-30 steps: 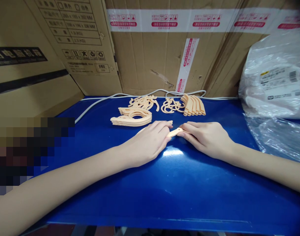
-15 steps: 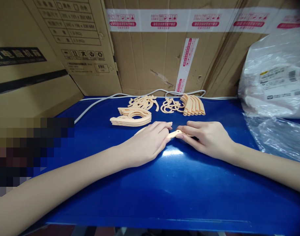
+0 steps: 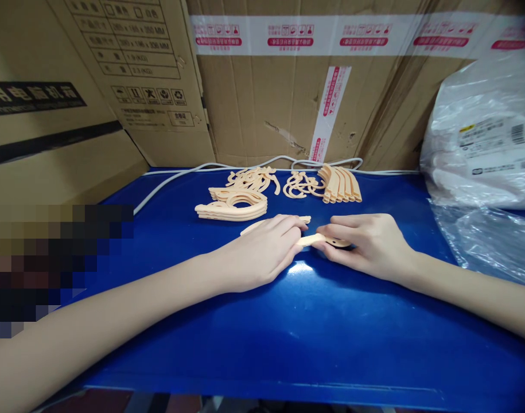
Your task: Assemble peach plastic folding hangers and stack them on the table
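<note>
Both of my hands rest on a glossy blue table (image 3: 314,332). My left hand (image 3: 257,252) lies palm down with its fingers curled over a peach plastic hanger piece (image 3: 311,239), which sticks out past its fingertips. My right hand (image 3: 369,244) pinches the other end of the same piece between thumb and fingers. Behind my hands lie a flat stack of peach hangers (image 3: 233,206), a loose heap of hook parts (image 3: 256,179) and an upright row of curved arm pieces (image 3: 342,183).
Cardboard boxes (image 3: 288,86) wall off the back and left. A white cable (image 3: 176,178) runs along the table's far edge. A crinkled clear plastic bag (image 3: 481,155) holding white goods fills the right side. A blurred patch covers the left.
My right hand has shifted its grip on the piece, thumb sliding over it. The piece has moved slightly toward me. My left hand has barely moved.
</note>
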